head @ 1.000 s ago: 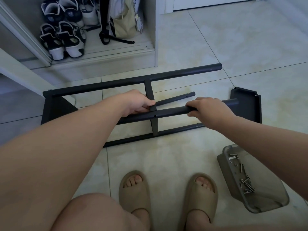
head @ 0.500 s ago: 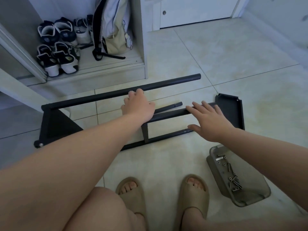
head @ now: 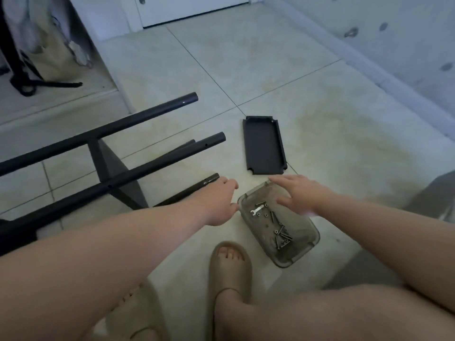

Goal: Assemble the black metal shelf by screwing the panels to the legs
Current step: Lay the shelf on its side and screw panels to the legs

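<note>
While one panel (head: pixel 108 158) is seen fixed between the legs (head: pixel 160 111) at left of frame, a second panel (head: pixel 264 146) lies loose on the floor (head: pixel 246 57) at centre. Both hands are released, left hand (head: pixel 221 198) beside and right hand (head: pixel 300 195) above the screw tray (head: pixel 299 249); most fastening is judged outstanding.

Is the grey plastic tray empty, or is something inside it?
Not empty. The tray holds screws and a small wrench, lying on its bottom.
</note>
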